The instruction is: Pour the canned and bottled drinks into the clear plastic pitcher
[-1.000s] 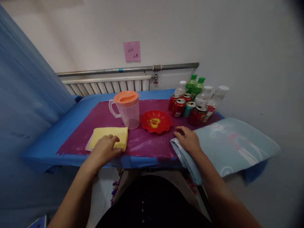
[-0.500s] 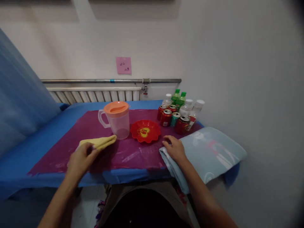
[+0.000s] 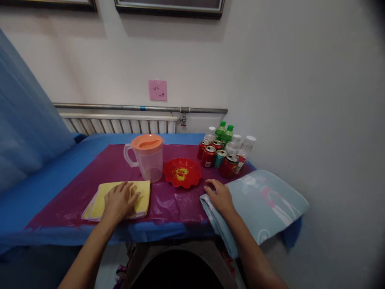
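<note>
My left hand (image 3: 118, 200) lies with its fingers spread on a folded yellow cloth (image 3: 141, 194) with a pale edge. The cloth is flat on the purple plastic sheet (image 3: 177, 204), at the front left. My right hand (image 3: 219, 195) rests on the near left corner of a folded light blue towel (image 3: 255, 204) with a pink and white print; its fingers are loosely curved and apart, holding nothing. Behind the cloth stands a clear plastic pitcher (image 3: 150, 164) with an orange lid. Between the hands and farther back is a red scalloped plate (image 3: 192, 176) with a yellow design.
Several drink cans (image 3: 208, 157) and plastic bottles (image 3: 233, 146) stand together at the back right. A blue cover (image 3: 54, 164) lies under the purple sheet. A radiator (image 3: 120, 125) and pipe run along the wall; a blue curtain (image 3: 27, 120) hangs at left.
The yellow cloth, pinched and partly raised by my left hand before, now lies flat. My left hand has let go and moved right onto it. My right hand stays on the towel.
</note>
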Tool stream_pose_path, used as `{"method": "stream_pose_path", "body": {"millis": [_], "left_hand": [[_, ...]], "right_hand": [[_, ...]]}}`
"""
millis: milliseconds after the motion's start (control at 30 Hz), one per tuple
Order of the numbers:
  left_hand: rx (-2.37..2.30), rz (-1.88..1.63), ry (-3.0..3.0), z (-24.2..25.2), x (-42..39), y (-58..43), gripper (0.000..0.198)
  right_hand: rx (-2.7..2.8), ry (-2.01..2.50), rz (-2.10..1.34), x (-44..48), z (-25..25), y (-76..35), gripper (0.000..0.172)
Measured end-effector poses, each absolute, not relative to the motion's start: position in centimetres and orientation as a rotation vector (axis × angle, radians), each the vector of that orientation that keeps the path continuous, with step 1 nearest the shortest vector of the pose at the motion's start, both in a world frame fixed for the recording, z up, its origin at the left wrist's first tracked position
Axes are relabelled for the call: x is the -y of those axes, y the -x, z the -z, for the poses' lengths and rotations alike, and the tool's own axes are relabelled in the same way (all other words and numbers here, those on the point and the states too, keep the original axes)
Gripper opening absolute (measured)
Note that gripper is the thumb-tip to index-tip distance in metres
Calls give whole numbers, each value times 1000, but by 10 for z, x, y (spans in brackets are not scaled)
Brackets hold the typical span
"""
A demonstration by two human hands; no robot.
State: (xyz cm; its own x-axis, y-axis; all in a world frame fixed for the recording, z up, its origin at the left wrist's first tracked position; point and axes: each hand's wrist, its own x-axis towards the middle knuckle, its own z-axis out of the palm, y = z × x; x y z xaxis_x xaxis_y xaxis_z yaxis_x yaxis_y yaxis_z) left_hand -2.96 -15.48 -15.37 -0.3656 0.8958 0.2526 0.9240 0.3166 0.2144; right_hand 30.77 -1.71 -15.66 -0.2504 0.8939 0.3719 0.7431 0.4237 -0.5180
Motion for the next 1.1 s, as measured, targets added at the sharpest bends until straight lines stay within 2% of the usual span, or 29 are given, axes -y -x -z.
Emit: {"method": "stream_pose_path", "body": {"millis": [200,533,800,1100], "left_hand": [[2380,152,1633,185,161,18,53],[2372,199,1604,182,163,16,50],[2371,165,1605,183,163,15,52],[2369,195,1598,180,163,12,51]], "right_hand": [[2063,1379,-337,17,155,-307,27],[2038,1428,-380,8,156,-304,26],[1976,1476,-551,-44,161,-262,39],[1816,1446,-663,-45,170,-265,46]]}}
